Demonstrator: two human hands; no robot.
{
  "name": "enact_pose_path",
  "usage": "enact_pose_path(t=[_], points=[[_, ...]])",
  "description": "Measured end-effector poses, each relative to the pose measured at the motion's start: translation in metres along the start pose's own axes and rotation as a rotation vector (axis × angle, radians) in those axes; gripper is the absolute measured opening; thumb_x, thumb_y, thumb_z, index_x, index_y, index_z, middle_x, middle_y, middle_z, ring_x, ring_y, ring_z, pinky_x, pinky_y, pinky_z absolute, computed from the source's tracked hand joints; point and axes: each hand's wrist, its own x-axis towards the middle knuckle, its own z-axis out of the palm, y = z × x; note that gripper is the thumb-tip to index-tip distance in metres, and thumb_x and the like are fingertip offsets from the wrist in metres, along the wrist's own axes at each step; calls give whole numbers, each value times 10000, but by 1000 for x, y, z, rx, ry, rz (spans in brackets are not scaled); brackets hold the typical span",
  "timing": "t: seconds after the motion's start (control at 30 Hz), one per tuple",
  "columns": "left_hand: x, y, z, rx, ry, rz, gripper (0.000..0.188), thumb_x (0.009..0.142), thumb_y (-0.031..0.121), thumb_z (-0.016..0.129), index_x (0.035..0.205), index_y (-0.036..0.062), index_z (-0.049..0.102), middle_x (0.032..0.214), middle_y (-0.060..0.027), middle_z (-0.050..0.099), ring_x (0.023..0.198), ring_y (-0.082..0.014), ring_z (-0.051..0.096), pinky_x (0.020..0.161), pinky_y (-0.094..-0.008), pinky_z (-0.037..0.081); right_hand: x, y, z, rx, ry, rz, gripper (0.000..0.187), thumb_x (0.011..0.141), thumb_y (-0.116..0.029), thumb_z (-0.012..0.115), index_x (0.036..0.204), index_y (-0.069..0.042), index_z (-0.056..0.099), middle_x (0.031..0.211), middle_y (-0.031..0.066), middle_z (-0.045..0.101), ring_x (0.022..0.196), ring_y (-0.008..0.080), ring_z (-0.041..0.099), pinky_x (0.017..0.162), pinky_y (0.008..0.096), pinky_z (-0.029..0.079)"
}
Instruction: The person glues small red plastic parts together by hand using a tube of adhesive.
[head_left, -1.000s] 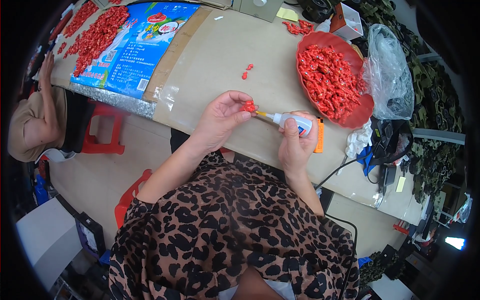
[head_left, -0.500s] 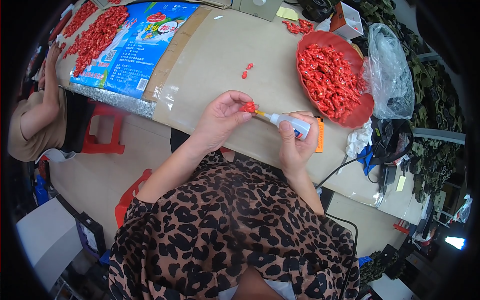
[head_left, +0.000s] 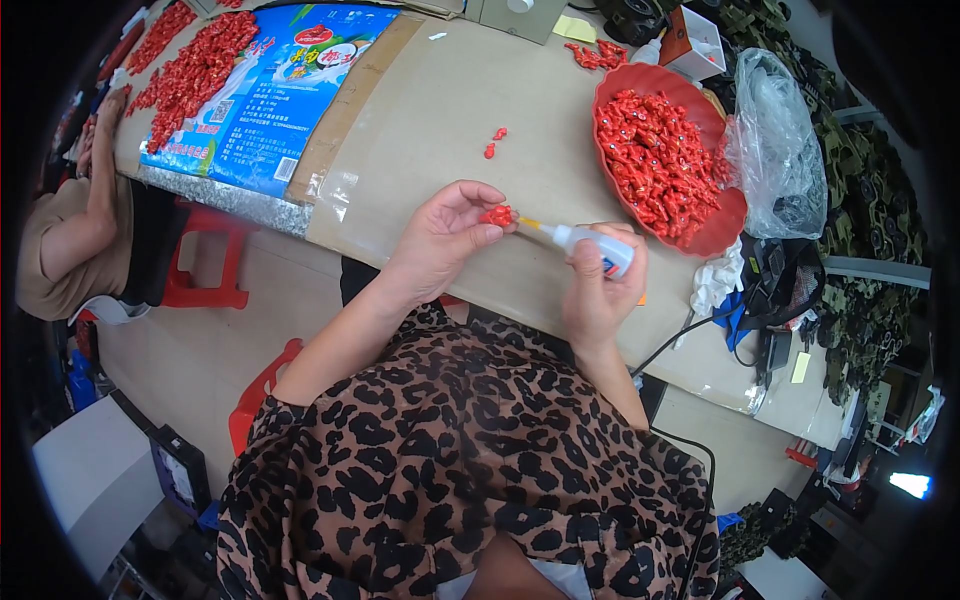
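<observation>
Between the thumb and fingers of my left hand (head_left: 448, 228) is a small red figurine (head_left: 497, 215), pinched over the near edge of the table. My right hand (head_left: 604, 285) is wrapped round a white glue bottle (head_left: 598, 250), tilted with its thin yellow nozzle pointing left at the figurine. The nozzle tip is at or very near the figurine's right side; whether it touches I cannot tell. Beyond my hands two small red pieces (head_left: 490, 151) lie on the table. To the right stands a red scalloped bowl (head_left: 722, 240) heaped with similar red pieces.
A clear plastic bag (head_left: 780, 150) and a crumpled white tissue (head_left: 716, 280) lie right of the bowl. Behind it is an open orange-and-white box (head_left: 697, 45). At far left, red pieces (head_left: 205, 70) cover part of a blue printed sheet (head_left: 270, 130), near another person's arm (head_left: 95, 200).
My right hand has drawn the glue bottle slightly right and down, away from the figurine. The left hand stays nearly still. At far left, the other person's arm has shifted.
</observation>
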Motion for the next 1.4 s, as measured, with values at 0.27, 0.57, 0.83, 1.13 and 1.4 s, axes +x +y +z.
enact_pose_path(t=[0.27,0.57,0.83,1.13,1.4], points=[[-1,4,-1,-55,-21,-19,224,785,18,527,995,16,448,930,-85,542,875,-166,540,801,-290,436,18,-19,0,599,160,509,264,747,-20,588,968,-17,443,864,78,518,697,133,518,615,223,428],[-7,8,-8,-229,-78,-75,142,841,125,481,949,36,458,864,-85,555,702,-133,523,612,-238,431,39,-11,7,53,-120,457,310,702,-67,647,958,-1,486,841,60,552,752,107,532,677,210,416],[-6,5,-13,-362,-136,-118,135,842,132,479,935,36,466,844,-72,542,699,-113,502,607,-221,414,76,19,30,-618,-383,329,272,654,-158,639,848,-5,526,759,98,568,658,170,559,592,280,432],[-5,10,-16,-437,-180,-161,147,835,119,484,958,38,468,887,-64,525,732,-100,489,618,-211,396,91,21,52,-1037,-670,40,160,696,-131,604,850,-88,610,784,82,557,683,194,544,626,277,423],[-6,10,-13,-336,-174,-128,191,804,91,529,975,34,466,907,-57,532,736,-87,492,620,-196,396,87,13,43,-607,-533,231,133,742,-110,579,831,-11,575,707,82,578,569,141,532,529,244,411]])
